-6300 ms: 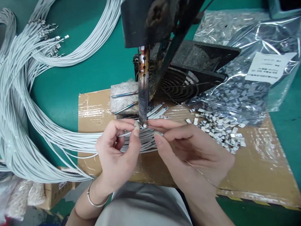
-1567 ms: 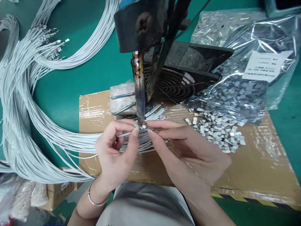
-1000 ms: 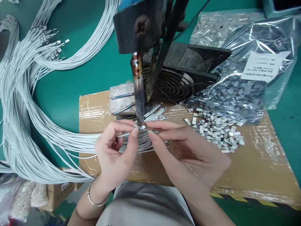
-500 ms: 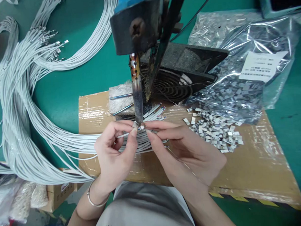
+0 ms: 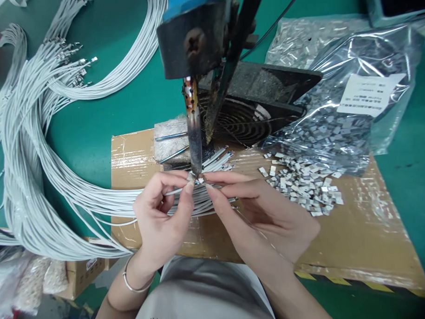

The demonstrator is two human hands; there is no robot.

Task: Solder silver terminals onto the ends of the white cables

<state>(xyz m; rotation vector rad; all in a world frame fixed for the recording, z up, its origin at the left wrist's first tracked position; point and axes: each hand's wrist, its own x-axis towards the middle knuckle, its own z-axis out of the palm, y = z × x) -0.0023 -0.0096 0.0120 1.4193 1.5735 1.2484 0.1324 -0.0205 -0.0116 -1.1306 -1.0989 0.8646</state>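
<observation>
Directly under the tip of a mounted soldering iron (image 5: pixel 194 132), both my hands meet. My left hand (image 5: pixel 163 212) pinches a white cable (image 5: pixel 175 191) between thumb and forefinger, its end at the iron's tip. A small pale metal piece (image 5: pixel 200 180) shows at that tip, partly covered by the fingers. My right hand (image 5: pixel 259 209) is closed in a pinch on a thin solder wire (image 5: pixel 267 239), which trails back across the palm and wrist. Beneath the hands lies a bundle of white cables (image 5: pixel 203 204) with stripped ends pointing right.
Loose small metal tabs (image 5: pixel 304 184) are heaped on the cardboard (image 5: pixel 358 238) at right. Behind them lies a clear bag of tabs (image 5: pixel 340 122). A black fan (image 5: pixel 246 116) stands behind the iron, beside a block (image 5: pixel 172 140). Long cable bundles (image 5: pixel 24 152) fill the left side.
Almost nothing differs; both hands stay at the iron's tip, and the view has shifted very slightly.
</observation>
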